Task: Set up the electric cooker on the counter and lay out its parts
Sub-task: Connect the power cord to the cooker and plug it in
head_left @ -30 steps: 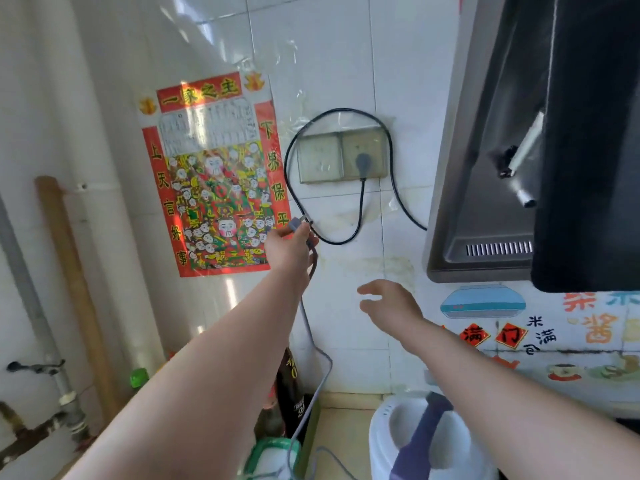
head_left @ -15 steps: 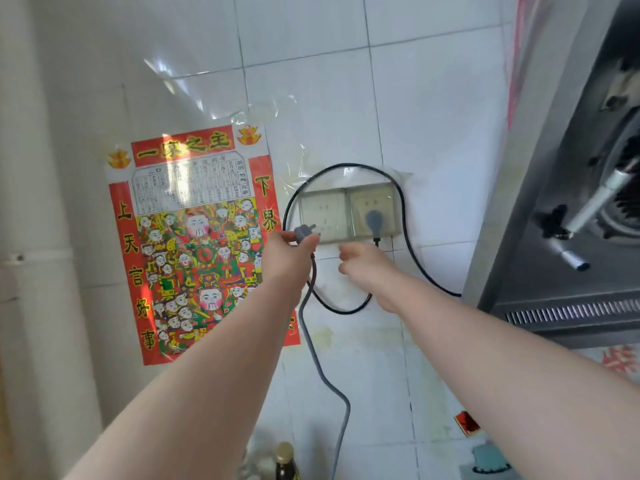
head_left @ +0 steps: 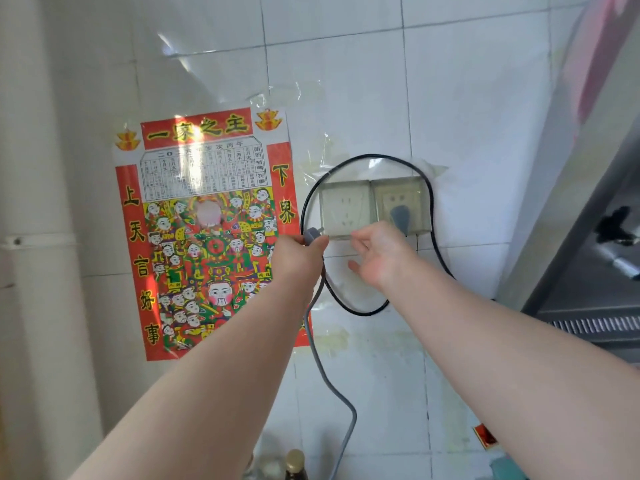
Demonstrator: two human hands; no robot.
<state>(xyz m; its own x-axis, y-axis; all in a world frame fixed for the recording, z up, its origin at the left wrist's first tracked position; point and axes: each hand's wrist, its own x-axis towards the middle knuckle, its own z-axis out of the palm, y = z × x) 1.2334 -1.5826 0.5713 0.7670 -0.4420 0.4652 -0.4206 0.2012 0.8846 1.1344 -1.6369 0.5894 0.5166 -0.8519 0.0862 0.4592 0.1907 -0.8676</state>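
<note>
My left hand (head_left: 299, 252) grips a grey plug (head_left: 312, 233) just left of the lower edge of the left wall socket (head_left: 344, 206). Its grey cord (head_left: 332, 386) hangs down from my fist and runs off the bottom of the view. My right hand (head_left: 377, 251) is raised at the clear plastic cover (head_left: 372, 233) over the two sockets, fingertips pinching its lower edge. The right socket (head_left: 398, 202) has another grey plug (head_left: 399, 214) in it. The cooker is out of view.
A black cable (head_left: 346, 306) loops around the sockets on the white tiled wall. A red poster (head_left: 207, 233) hangs to the left. A grey range hood (head_left: 595, 258) juts out at right. A bottle cap (head_left: 294, 460) shows at the bottom. A white pipe (head_left: 34, 237) runs at far left.
Both hands rose toward the sockets as my view tilted up. The left hand brought the plug close to the left socket. The right hand reached the cover's lower edge.
</note>
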